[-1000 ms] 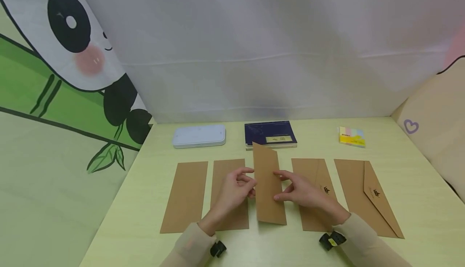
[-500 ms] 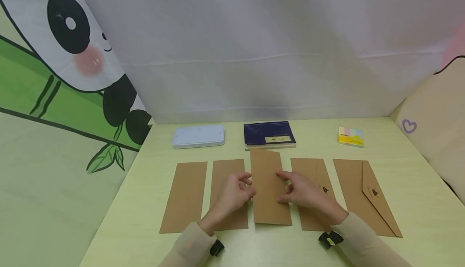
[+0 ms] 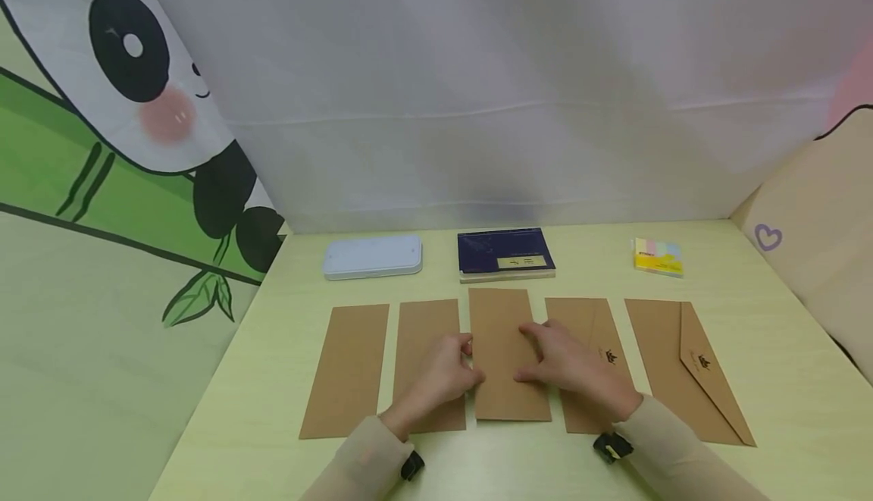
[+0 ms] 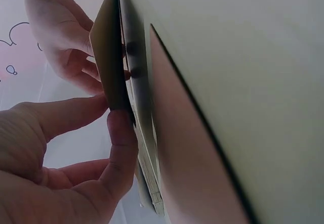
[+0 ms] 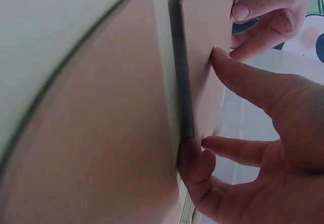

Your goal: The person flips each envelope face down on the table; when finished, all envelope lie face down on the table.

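Note:
In the head view a brown kraft envelope, plain side up, is in the middle of the row, close over the table. My left hand pinches its left edge; the left wrist view shows thumb and finger meeting on the envelope's edge. From the other side my right hand holds it, thumb and index finger on its face and another finger curled at the right edge. Two plain envelopes lie to the left. To the right are two flap-side-up envelopes with small dark crown prints.
Along the back of the table lie a pale flat case, a dark blue notebook and a small pack of coloured sticky notes. A white cloth wall rises behind them.
The middle envelope has turned from a tilted, partly upright stance to nearly flat, its top edge coming down below the notebook. Both hands have stayed at its sides.

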`<action>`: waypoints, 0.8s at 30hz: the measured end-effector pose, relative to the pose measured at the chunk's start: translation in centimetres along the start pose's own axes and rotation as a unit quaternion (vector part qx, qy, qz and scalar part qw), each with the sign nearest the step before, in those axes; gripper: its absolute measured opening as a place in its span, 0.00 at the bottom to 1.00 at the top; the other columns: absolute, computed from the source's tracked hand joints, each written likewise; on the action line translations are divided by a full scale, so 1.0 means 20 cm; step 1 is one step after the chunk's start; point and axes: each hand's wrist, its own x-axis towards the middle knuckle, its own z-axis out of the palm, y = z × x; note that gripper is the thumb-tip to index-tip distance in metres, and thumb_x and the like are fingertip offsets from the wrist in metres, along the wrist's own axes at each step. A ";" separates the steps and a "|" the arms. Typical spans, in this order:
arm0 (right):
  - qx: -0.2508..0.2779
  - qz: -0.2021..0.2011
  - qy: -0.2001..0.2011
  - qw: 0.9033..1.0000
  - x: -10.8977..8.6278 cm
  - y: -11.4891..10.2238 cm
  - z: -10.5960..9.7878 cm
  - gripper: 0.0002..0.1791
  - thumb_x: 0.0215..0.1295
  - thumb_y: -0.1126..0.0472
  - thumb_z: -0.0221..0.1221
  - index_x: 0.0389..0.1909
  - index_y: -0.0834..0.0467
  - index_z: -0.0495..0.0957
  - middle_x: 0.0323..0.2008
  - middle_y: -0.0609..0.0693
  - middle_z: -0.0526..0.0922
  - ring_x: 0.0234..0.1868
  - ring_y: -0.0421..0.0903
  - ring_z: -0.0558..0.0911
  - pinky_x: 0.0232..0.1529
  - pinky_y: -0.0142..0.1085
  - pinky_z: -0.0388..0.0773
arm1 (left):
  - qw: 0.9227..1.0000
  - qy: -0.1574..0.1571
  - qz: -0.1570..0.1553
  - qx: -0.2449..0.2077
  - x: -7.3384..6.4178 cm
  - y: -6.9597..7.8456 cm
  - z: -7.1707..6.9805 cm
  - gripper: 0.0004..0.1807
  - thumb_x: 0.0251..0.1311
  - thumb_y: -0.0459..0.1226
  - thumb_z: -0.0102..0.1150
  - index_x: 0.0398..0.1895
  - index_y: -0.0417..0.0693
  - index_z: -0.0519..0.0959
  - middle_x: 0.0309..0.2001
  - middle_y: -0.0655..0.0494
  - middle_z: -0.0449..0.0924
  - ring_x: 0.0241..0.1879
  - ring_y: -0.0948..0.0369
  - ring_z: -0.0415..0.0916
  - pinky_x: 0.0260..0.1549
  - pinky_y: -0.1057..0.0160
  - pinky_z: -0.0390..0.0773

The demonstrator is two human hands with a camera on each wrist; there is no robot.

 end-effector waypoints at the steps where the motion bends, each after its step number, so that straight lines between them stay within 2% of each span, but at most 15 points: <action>1: -0.004 0.003 -0.001 1.000 0.00 -0.01 0.00 0.44 0.43 0.48 0.75 0.61 0.61 0.71 0.49 0.58 0.74 0.44 0.50 0.73 0.45 0.45 0.73 | 1.000 0.002 0.001 0.012 0.00 0.00 0.00 0.12 0.41 0.29 0.70 0.29 0.39 0.76 0.24 0.53 0.72 0.17 0.65 0.66 0.14 0.67 0.64; 7: -0.017 0.017 -0.011 1.000 0.00 -0.04 0.00 0.42 0.45 0.48 0.74 0.61 0.61 0.71 0.49 0.58 0.73 0.44 0.50 0.72 0.46 0.45 0.72 | 0.999 -0.014 -0.024 0.039 0.00 -0.01 0.00 0.11 0.42 0.32 0.71 0.25 0.42 0.76 0.19 0.59 0.66 0.18 0.62 0.63 0.14 0.65 0.61; 14: -0.022 0.022 -0.015 0.999 0.00 -0.04 0.00 0.41 0.45 0.50 0.75 0.60 0.62 0.72 0.46 0.57 0.71 0.42 0.50 0.71 0.44 0.44 0.72 | 0.998 -0.028 -0.042 0.045 0.01 0.00 0.01 0.15 0.42 0.35 0.74 0.23 0.40 0.74 0.18 0.59 0.60 0.17 0.62 0.60 0.14 0.65 0.59; 19: -0.023 0.027 -0.017 0.999 0.00 -0.05 0.01 0.42 0.44 0.50 0.75 0.60 0.62 0.72 0.47 0.57 0.70 0.42 0.50 0.71 0.45 0.45 0.72 | 0.997 -0.033 -0.046 0.051 0.01 0.00 0.01 0.18 0.42 0.38 0.74 0.19 0.43 0.71 0.17 0.60 0.59 0.16 0.63 0.58 0.13 0.65 0.57; 24: -0.027 0.024 -0.019 0.999 0.00 -0.05 0.01 0.41 0.43 0.51 0.76 0.58 0.63 0.73 0.47 0.58 0.70 0.43 0.51 0.72 0.46 0.45 0.72 | 0.996 -0.036 -0.039 0.077 0.02 0.01 0.00 0.21 0.43 0.41 0.73 0.15 0.45 0.67 0.15 0.61 0.58 0.15 0.63 0.57 0.14 0.65 0.56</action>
